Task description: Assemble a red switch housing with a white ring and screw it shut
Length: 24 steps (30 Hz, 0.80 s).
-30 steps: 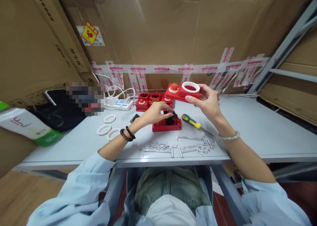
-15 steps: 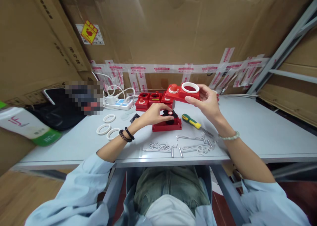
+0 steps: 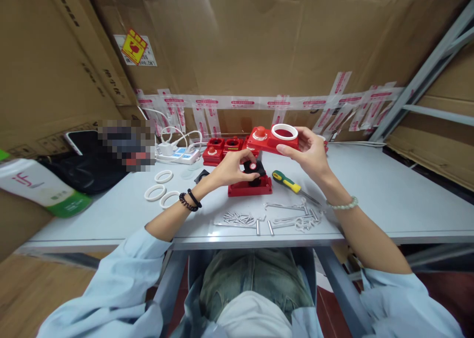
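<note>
My right hand [image 3: 306, 151] is closed on a red plastic housing [image 3: 255, 141], held raised over the table and slightly tilted. It carries a white ring [image 3: 284, 131] around its large opening and a red knob at its left end. My left hand [image 3: 237, 169] grips a black square part [image 3: 259, 169] with a small red-and-white centre, between thumb and fingers. The black part is over a red base [image 3: 250, 188] lying on the table; whether they touch I cannot tell. A green-and-yellow screwdriver [image 3: 287, 181] lies right of the base.
Several red units [image 3: 214, 153] stand behind my left hand. Loose white rings [image 3: 155, 193] and another black part [image 3: 201, 175] lie to the left. Screws [image 3: 239, 218] and metal rods [image 3: 258, 226] are near the front edge. A power strip [image 3: 179, 155] and white bottle [image 3: 40, 187] stand left.
My left hand has lifted and tilted the black part a little above the red base. My right hand and the red housing have stayed in place.
</note>
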{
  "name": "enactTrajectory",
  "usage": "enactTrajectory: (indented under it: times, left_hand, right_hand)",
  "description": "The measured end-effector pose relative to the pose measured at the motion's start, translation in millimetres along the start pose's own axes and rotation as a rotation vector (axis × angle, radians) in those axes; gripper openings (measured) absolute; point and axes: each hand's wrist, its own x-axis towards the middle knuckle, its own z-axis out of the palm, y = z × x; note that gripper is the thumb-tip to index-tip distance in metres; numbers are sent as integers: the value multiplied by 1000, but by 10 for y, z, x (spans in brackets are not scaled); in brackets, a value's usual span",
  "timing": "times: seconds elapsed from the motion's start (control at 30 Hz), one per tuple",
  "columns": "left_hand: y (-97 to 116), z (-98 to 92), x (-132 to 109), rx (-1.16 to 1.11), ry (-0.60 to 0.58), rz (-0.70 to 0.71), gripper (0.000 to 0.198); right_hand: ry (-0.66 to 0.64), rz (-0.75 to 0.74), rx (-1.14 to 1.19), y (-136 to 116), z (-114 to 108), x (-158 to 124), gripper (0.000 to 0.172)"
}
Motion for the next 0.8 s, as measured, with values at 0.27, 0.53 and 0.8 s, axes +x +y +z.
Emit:
enactTrajectory:
  times: [0.27,0.53,0.8]
  left_hand:
    - [19,-582,-307,177,31,-117,28]
    - [-527,-953,-1162,478,-154,-400,37]
    - [-262,-694,-976,469,-42,-189,32]
  right_hand:
    - [14,7,-18,-28,15,-8,53]
    - [3,-21,-39,54,30,4,52]
    - [10,-20,-73,50,42,4,52]
